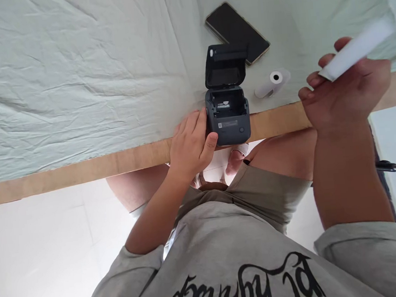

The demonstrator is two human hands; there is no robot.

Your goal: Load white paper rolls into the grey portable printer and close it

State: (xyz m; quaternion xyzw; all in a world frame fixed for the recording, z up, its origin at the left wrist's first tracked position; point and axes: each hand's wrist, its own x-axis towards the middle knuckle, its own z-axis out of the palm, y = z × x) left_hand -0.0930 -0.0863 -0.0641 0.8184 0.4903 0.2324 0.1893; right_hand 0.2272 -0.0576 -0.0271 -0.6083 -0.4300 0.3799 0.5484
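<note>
A small dark printer (231, 129) stands at the table's front edge, its lid (225, 74) raised and its paper compartment exposed. My left hand (192, 142) lies against the printer's left side, fingers stretched forward and the thumb touching its front left corner. To the right, above the table edge, my right hand (348, 87) is closed on a white strip (357, 51). The strip's far end is smeared by motion, so I cannot tell its exact kind. Between the printer and my right hand, a white paper roll (272, 84) with a dark core sits on the cloth.
Behind the printer's raised lid lies a black smartphone (232, 25). A wrinkled pale green cloth (108, 73) covers the table up to its bare wooden edge (133, 159). My legs are below that edge. A thin dark rod (393, 167) shows at the far right.
</note>
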